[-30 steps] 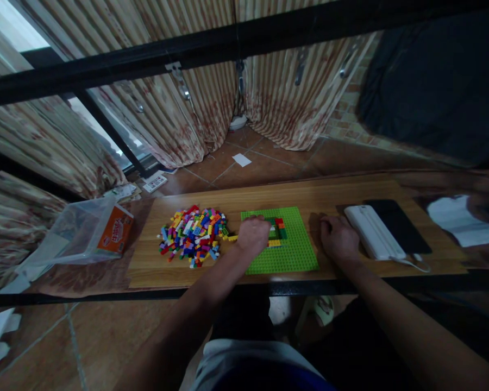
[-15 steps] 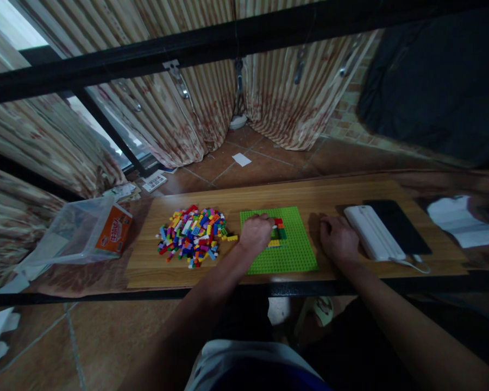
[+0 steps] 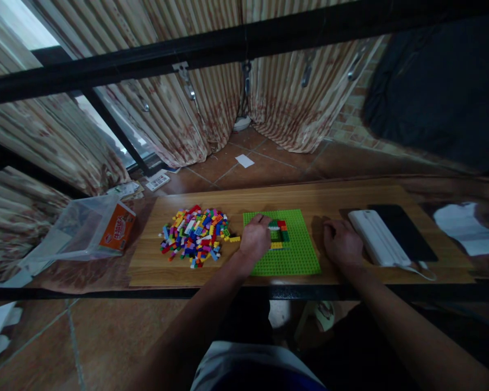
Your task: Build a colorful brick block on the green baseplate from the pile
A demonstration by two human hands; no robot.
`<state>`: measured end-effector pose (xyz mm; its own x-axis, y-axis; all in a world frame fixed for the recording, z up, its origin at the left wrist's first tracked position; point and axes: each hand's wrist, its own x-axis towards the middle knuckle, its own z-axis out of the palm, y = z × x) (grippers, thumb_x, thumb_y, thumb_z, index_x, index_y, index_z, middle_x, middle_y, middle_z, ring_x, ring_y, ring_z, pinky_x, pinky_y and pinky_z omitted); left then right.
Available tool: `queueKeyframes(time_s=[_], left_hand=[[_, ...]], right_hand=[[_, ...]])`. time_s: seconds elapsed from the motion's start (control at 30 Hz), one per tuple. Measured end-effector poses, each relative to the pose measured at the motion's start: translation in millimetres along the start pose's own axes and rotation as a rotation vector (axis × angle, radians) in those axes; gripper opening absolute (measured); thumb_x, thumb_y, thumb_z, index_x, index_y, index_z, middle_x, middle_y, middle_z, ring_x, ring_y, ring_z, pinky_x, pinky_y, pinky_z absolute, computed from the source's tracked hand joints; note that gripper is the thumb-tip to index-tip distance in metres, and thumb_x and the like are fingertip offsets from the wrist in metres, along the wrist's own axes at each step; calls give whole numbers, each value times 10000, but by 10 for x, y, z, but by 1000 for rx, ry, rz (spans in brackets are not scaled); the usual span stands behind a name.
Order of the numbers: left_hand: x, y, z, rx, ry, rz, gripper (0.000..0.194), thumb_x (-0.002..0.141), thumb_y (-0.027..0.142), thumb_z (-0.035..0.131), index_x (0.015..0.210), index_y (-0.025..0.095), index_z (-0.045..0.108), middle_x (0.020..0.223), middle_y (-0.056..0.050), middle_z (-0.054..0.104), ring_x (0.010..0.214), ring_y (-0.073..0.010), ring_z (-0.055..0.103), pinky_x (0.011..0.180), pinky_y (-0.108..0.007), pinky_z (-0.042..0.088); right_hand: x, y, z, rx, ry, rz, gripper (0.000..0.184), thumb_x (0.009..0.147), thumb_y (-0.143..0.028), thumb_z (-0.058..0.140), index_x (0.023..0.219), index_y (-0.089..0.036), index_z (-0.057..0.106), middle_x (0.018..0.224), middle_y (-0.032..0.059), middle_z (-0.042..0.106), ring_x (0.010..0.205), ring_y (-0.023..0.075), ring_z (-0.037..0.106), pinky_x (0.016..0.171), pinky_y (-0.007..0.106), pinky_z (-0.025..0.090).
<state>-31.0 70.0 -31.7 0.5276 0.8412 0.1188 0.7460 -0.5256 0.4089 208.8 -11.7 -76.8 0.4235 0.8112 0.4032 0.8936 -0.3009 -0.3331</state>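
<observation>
My left hand (image 3: 256,237) rests over the left part of a green studded baseplate (image 3: 301,255), fingers closed beside a small frame of toy bricks (image 3: 285,234). Red, green and yellow bricks show in that frame. A small whitish piece (image 3: 273,228) lies by the fingertips; whether they grip it is hidden. On the wooden board (image 3: 309,198), right of the baseplate, my right hand (image 3: 344,243) lies curled, with nothing seen in it. Left of the baseplate spreads a pile of mixed colourful bricks (image 3: 195,233), a yellow brick (image 3: 234,239) at its right edge.
A white box-shaped device (image 3: 377,238) with a cable and a dark flat slab (image 3: 403,232) lie right of my right hand. At the far left stands a clear plastic tub (image 3: 85,228) with an orange label. A black bar (image 3: 212,41) crosses above the board.
The view has shifted slightly. My left fingers have drawn back a little from the brick frame, so more of its green top side shows. My right hand stays in place.
</observation>
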Motion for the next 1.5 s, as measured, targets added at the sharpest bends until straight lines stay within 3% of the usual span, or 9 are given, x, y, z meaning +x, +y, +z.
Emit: queueKeyframes(time_s=[0.4, 0.63, 1.0, 1.5], left_hand=[[-39, -65, -85, -371, 51, -183, 429, 803, 2, 440, 1169, 162, 596, 1151, -75, 665, 867, -110, 685, 831, -226, 540], [-88, -59, -66, -136, 91, -113, 250, 834, 139, 522, 1042, 200, 649, 1059, -45, 679, 960, -159, 646, 917, -276, 504], [-16, 101, -150, 231, -75, -81, 200, 879, 213, 497, 974, 176, 669, 1001, -96, 661, 1008, -219, 602, 908, -338, 477], [1, 112, -189, 213, -131, -118, 243, 887, 204, 476, 903, 170, 716, 944, -113, 686, 913, -218, 637, 857, -345, 478]], right_hand=[[0, 27, 19, 26, -13, -3, 287, 905, -293, 442, 962, -167, 693, 937, 143, 660, 795, 257, 612, 653, 363, 445], [-6, 26, 20, 15, -4, -9, 297, 913, -299, 431, 961, -168, 694, 938, 140, 666, 808, 266, 614, 650, 366, 437], [-1, 17, 10, 13, -7, -6, 274, 901, -283, 451, 962, -165, 690, 921, 115, 653, 799, 233, 600, 666, 332, 435], [5, 15, -7, 1, -15, -12, 285, 902, -284, 444, 966, -164, 694, 934, 134, 663, 803, 250, 605, 656, 349, 432]])
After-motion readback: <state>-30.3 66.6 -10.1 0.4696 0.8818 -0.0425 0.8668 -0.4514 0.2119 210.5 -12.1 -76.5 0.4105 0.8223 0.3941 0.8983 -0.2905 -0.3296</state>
